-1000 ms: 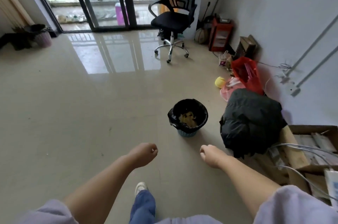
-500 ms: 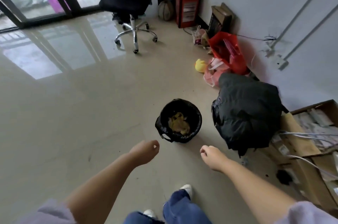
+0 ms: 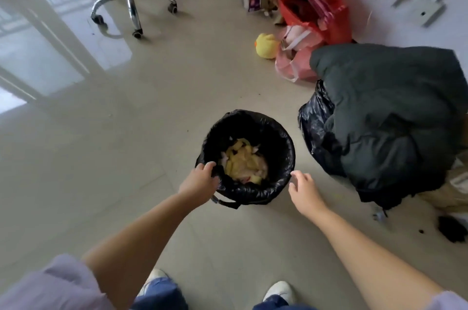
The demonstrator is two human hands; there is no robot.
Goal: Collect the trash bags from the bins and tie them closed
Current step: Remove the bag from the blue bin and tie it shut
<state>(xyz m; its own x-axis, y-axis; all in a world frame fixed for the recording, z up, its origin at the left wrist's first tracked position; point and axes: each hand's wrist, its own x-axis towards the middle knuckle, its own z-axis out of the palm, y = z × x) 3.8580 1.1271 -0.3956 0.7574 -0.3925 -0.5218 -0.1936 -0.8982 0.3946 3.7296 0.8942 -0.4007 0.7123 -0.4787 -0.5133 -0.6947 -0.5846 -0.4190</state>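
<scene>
A small round bin lined with a black trash bag stands on the tiled floor in front of me. Yellow peels and scraps lie inside it. My left hand grips the bag's edge at the near left rim, fingers curled over it. My right hand hovers just off the near right rim with fingers loosely spread, holding nothing. A loose tie loop of the bag hangs at the near side.
A large black bag topped by a dark jacket sits close on the right. Behind it are a red bag, a pink bag and a yellow duck toy. An office chair base stands far left. Cardboard lies at right.
I have stepped up to the bin and leaned over it. Both hands reached forward; the left hand took hold of the bag's rim, and the right hand opened near the other side.
</scene>
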